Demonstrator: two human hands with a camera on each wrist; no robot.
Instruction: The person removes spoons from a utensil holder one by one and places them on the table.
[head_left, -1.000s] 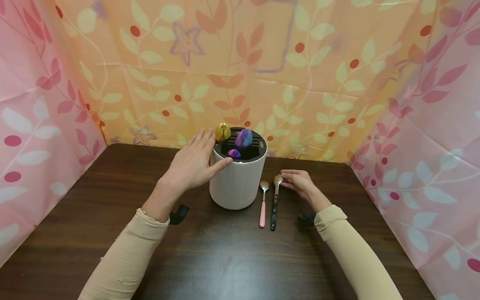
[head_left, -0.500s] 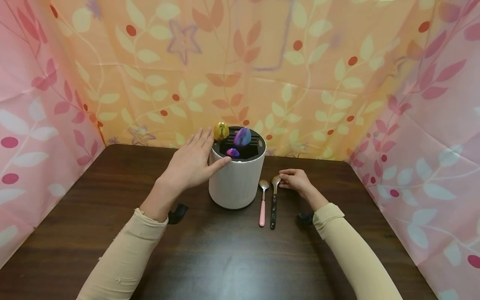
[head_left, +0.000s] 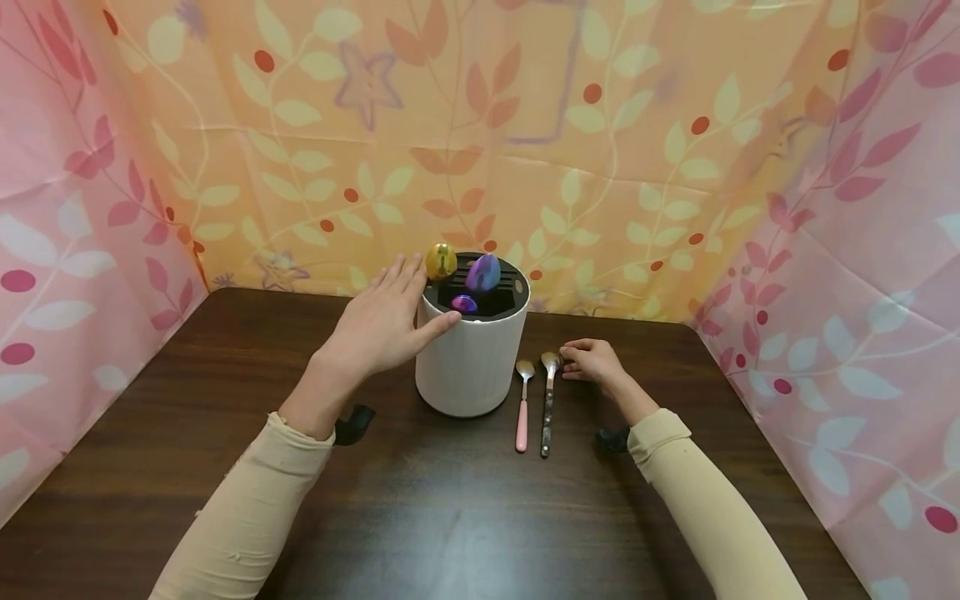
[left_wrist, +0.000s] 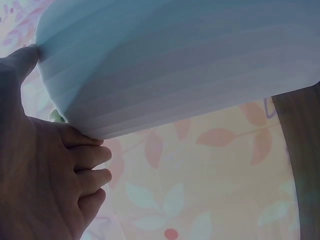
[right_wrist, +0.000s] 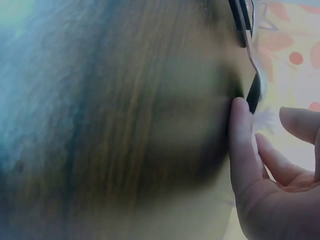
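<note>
A white cylindrical utensil holder (head_left: 467,375) with a black slotted top stands on the table, a gold spoon (head_left: 441,262), a large purple-blue spoon (head_left: 483,272) and a small purple spoon (head_left: 463,304) sticking up from it. Against its upper left side rests my left hand (head_left: 378,325), fingers straight and thumb across the front near the rim. My right hand (head_left: 596,365) has its fingertips right beside the bowl of a black-handled spoon (head_left: 547,408) lying on the table. In the right wrist view the thumb is apart from the fingers (right_wrist: 242,145). Left of that spoon lies a pink-handled spoon (head_left: 522,421).
The dark wooden table (head_left: 420,517) is bordered by a yellow patterned cloth (head_left: 480,125) behind and pink patterned cloths at both sides. Black wrist cameras show below both hands.
The left hand keeps its place on the utensil holder. The right fingertips have come slightly away from the black-handled spoon's bowl; the spoon seems to lie a little flatter.
</note>
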